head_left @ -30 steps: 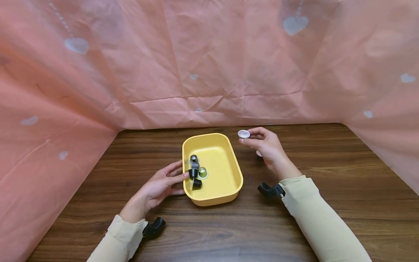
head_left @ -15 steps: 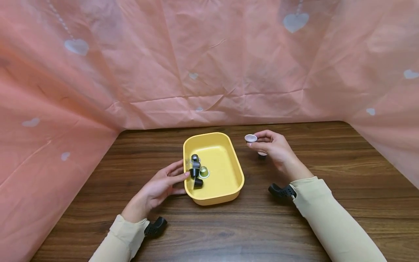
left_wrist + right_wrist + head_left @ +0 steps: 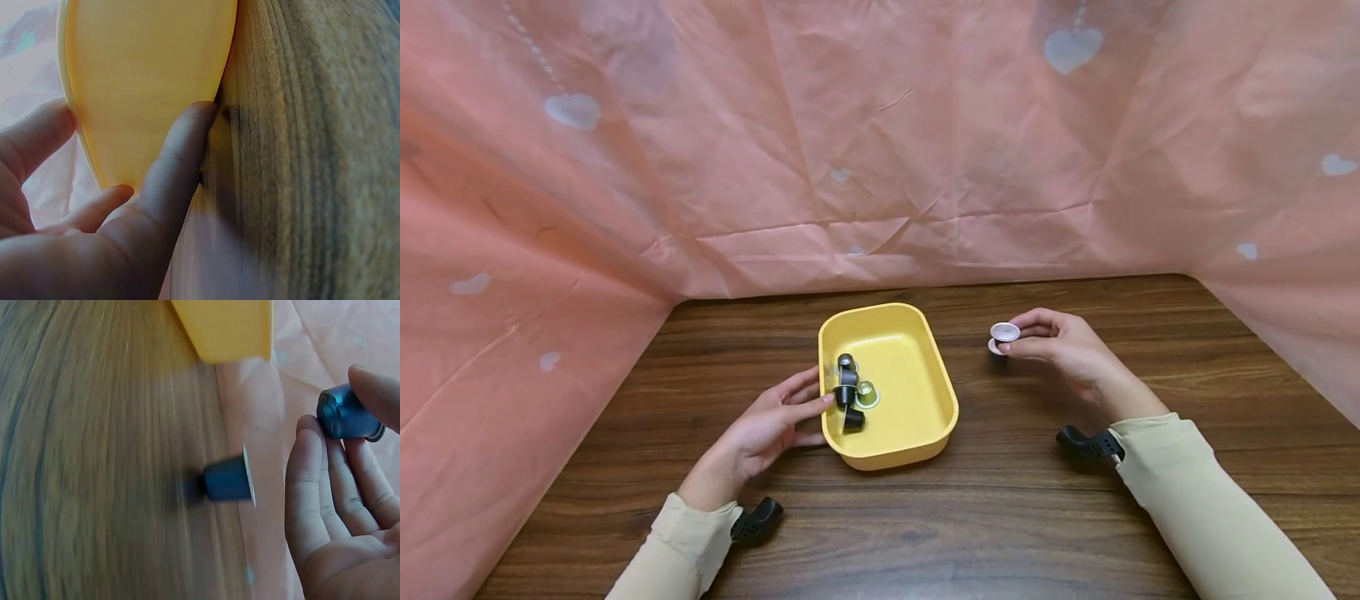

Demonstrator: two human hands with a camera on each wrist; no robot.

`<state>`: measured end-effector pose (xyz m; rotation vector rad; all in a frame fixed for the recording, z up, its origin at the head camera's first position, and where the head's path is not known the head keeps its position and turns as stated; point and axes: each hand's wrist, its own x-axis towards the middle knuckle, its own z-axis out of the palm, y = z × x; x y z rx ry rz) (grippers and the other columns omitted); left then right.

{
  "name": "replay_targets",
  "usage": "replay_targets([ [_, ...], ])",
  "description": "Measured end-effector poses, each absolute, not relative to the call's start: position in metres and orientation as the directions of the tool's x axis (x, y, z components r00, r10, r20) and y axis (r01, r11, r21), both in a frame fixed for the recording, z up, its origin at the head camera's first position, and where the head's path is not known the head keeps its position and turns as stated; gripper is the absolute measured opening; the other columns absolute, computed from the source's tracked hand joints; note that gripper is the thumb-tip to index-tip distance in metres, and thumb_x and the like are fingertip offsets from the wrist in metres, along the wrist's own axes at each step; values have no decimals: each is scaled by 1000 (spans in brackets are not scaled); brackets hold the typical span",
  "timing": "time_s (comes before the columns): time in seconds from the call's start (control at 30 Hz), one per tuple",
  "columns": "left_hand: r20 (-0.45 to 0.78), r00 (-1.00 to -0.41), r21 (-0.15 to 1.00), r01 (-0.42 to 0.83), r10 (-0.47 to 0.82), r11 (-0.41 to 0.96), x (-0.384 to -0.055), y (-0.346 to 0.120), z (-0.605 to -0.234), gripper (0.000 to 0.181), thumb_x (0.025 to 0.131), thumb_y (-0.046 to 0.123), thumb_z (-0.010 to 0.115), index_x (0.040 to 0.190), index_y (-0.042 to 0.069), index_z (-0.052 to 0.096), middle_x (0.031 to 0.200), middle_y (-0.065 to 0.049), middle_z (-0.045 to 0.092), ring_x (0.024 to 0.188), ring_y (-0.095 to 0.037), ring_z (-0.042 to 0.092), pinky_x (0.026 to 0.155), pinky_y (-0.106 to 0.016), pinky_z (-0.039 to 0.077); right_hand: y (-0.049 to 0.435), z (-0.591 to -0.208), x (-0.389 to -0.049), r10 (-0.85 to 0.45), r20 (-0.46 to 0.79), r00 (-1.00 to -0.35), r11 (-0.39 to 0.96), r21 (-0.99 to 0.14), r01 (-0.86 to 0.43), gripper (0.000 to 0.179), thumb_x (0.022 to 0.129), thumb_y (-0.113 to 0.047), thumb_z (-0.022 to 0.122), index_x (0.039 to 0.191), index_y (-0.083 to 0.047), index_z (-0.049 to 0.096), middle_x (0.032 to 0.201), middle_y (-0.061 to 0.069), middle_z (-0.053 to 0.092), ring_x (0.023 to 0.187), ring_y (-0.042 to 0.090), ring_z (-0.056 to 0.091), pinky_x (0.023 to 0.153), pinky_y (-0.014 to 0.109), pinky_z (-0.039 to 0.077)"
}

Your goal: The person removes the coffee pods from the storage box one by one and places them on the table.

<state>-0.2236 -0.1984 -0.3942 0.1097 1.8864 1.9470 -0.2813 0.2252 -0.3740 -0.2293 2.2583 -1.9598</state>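
Observation:
My left hand (image 3: 760, 437) holds the left side of a yellow tray (image 3: 934, 367), its thumb at the rim and other fingers against the outer wall. Inside, along the left wall, lie several dark coffee capsules (image 3: 846, 395) and a green capsule (image 3: 867, 393). Farther right, my right hand (image 3: 1071, 354) pinches a dark capsule (image 3: 350, 414) between thumb and fingers, white lid up. A second dark capsule (image 3: 228, 480) stands lid up on the table just below that hand; in the head view it is partly hidden behind the held one.
Both items and hands are over a dark wood-grain table (image 3: 895, 533). A pink cloth (image 3: 880, 167) with pale hearts hangs behind the table and along both sides. Black wrist mounts (image 3: 758, 518) stick out from both sleeves.
My right hand has moved right and toward me with the pinched capsule, from beside the tray to above the standing capsule. The left hand stays at the tray.

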Motion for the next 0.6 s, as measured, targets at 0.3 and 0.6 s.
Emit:
replay_targets([
  [0.3, -235, -907, 970, -244, 349, 18, -223, -202, -394, 74, 109, 15, 63, 172, 11, 24, 174, -20, 33, 140, -26, 57, 107, -51, 59, 243, -382, -285, -172, -53, -984, -50, -997, 63, 26, 91, 3, 82, 109, -13, 71, 100, -10, 81, 91, 4, 75, 86, 21, 62],
  [0.6, -235, -908, 970, -244, 348, 19, -222, -202, -394, 74, 109, 15, 63, 171, 11, 25, 174, -20, 33, 138, -25, 57, 108, -50, 59, 253, -393, -290, -111, -60, -992, -85, -994, 69, 32, 90, 5, 83, 113, -7, 65, 97, -10, 78, 88, 3, 76, 82, 17, 62],
])
